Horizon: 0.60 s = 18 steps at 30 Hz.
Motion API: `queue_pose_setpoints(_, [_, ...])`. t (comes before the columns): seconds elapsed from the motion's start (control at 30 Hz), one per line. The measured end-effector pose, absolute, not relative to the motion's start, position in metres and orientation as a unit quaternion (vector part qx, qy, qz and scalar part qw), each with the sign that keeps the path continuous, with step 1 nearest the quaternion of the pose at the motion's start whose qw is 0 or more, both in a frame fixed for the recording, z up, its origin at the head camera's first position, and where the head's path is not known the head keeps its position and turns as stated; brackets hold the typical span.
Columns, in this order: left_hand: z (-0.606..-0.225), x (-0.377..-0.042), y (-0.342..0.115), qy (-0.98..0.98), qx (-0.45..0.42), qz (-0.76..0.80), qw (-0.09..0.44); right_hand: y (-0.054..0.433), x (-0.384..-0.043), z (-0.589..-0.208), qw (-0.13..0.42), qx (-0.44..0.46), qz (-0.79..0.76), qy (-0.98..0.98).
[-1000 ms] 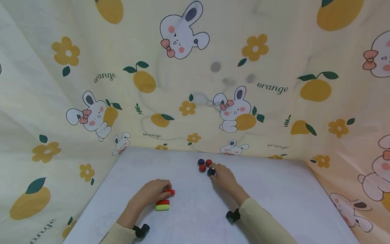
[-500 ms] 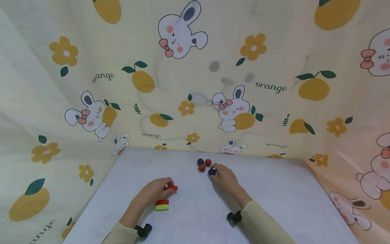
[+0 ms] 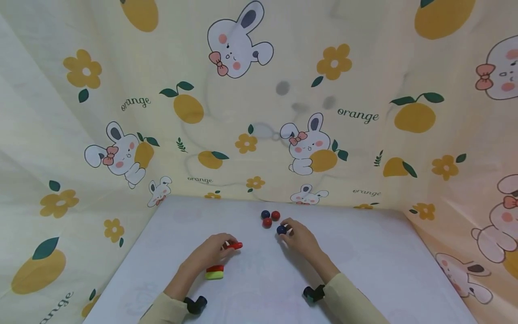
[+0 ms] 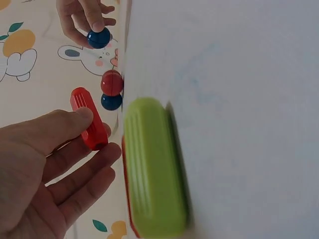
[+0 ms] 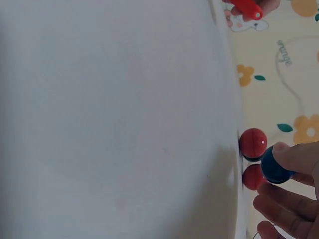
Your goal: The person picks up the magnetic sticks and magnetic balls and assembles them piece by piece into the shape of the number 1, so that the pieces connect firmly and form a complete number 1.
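My left hand (image 3: pixel 212 248) pinches a slim red oblong piece (image 4: pixel 89 119) with ribbed grooves between thumb and fingers, held above the table. Below that hand, a second red oblong piece (image 3: pixel 215 268) lies alongside a yellow-green one (image 4: pixel 152 169) of the same ribbed shape. My right hand (image 3: pixel 302 238) pinches a dark blue ball (image 5: pixel 275 165) between thumb and fingertips, off the table in the wrist views. Just left of it in the head view sit two red balls (image 3: pixel 267 222) and another blue ball (image 3: pixel 265 214), grouped close together.
The white tabletop (image 3: pixel 259 288) runs back to a cream curtain (image 3: pixel 259 99) printed with rabbits and oranges, which also hangs at both sides. A black wrist mount sits on the left wrist (image 3: pixel 196 305) and another mount (image 3: pixel 313 294) on the right.
My left hand has lifted its red piece and moved forward and to the right, away from the other two pieces. The right hand has drawn its blue ball slightly away from the grouped balls.
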<state>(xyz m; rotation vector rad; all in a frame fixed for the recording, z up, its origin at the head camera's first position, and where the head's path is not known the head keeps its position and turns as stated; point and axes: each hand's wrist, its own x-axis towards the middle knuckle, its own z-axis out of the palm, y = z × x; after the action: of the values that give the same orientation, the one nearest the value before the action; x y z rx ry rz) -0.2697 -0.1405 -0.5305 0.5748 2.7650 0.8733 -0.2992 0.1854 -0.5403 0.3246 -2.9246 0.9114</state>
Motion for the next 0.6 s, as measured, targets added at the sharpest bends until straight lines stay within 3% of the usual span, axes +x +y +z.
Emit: queue_pose_setpoints(0.6, [-0.531,-0.264,-0.114,0.926,0.207,0.308,0.073,0.197,-0.271,-0.540,0.021,0.096,0.407,-0.908])
